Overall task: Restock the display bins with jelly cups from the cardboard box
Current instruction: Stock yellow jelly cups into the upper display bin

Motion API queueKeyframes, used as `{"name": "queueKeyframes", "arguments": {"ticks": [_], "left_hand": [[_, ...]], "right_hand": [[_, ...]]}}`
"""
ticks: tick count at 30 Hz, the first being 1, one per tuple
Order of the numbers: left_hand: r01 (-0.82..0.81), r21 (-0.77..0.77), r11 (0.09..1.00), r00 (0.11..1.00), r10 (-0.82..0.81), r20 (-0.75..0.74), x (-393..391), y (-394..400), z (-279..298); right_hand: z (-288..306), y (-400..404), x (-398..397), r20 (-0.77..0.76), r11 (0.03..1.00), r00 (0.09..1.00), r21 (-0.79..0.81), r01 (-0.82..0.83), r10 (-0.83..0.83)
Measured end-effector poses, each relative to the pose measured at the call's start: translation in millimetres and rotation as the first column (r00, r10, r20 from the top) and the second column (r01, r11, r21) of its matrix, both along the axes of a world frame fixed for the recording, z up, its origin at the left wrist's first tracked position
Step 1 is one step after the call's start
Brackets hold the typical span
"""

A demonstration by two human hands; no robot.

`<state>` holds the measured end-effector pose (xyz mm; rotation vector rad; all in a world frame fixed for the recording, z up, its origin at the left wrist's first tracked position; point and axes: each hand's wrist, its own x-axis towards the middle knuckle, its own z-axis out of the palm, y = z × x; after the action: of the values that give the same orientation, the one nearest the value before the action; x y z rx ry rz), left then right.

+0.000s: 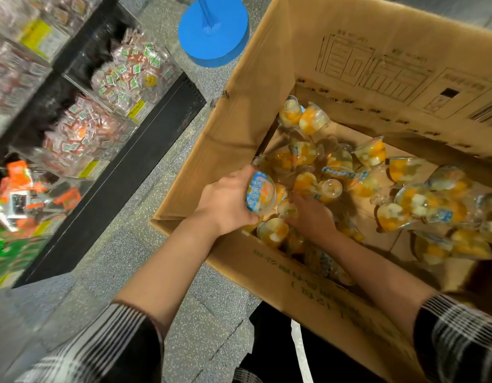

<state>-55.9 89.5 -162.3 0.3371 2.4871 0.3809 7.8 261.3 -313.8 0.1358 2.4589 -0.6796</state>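
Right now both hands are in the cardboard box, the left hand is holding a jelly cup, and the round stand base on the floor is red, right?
Not quite. In the head view the round stand base is blue, not red. The rest holds: both hands are in the cardboard box, and the left hand holds a jelly cup.

You are reaching both forearms forward, your left hand [225, 203] curling its fingers in a grip, your right hand [312, 217] lying palm-down, fingers bent.
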Motion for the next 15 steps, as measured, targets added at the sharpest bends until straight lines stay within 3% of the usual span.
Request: {"name": "queueKeyframes", "arguments": {"ticks": [3, 8, 10, 12, 15], "left_hand": [[0.016, -0.006, 1.000, 1.000, -0.016, 0.020, 0.2, 1.2, -2.9], [-0.023, 0.048, 0.999, 0.998, 0.020, 0.065, 1.4, 6.1, -5.6], [-0.086, 0.167, 0.982, 0.992, 0.069, 0.105, 3.4, 9.9, -5.2], [-0.188, 0.305, 0.934, 0.978, 0.149, 0.146, 7.3, 12.9, -1.2], [-0.322, 0.391, 0.862, 0.946, 0.281, 0.159, 14.6, 22.8, 15.2]], "right_hand": [[8.6, 3.2, 5.4, -0.058, 0.999, 0.998, -0.043, 0.017, -0.019], [31.6, 5.9, 29.2, -0.115, 0.960, 0.962, -0.162, 0.229, -0.249], [55.7, 1.2, 31.2, -0.136, 0.854, 0.870, -0.313, 0.417, -0.474], [74.9, -0.6, 28.3, -0.056, 0.685, 0.737, -0.422, 0.594, -0.673], [96.1, 14.3, 20.3, 0.021, 0.467, 0.522, -0.418, 0.779, -0.852]]}}
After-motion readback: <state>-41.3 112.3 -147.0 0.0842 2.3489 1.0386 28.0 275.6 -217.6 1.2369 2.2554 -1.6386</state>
